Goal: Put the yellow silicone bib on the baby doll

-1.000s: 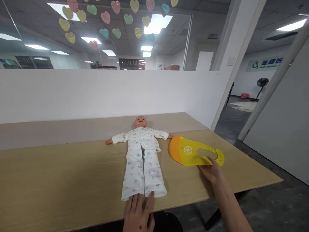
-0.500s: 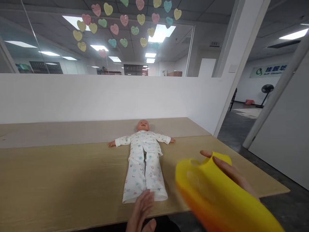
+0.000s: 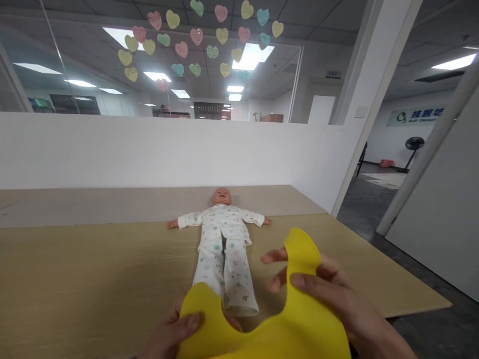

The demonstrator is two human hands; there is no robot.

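A yellow baby bib (image 3: 262,339) is stretched between my hands at the bottom of the view, its curved neck opening facing up. My left hand (image 3: 170,329) pinches the bib's left neck tab, thumb on the near side. With thumb in front and fingers behind, my right hand (image 3: 337,294) grips the taller right tab. Just beyond the bib lies a baby doll (image 3: 224,219) on its back, arms spread, in white patterned pyjamas. The bib hides the end of one pyjama leg.
The doll rests on a wooden table (image 3: 93,269), against a low white wall (image 3: 149,154) with glass above. Heart-shaped notes (image 3: 196,36) are stuck to the glass. To the right are a doorway, a door (image 3: 437,199) and a standing fan (image 3: 413,144).
My left hand was bare and has taken hold of the bib. My right hand has brought the bib leftward and turned it, neck opening up. The doll has stayed in place.
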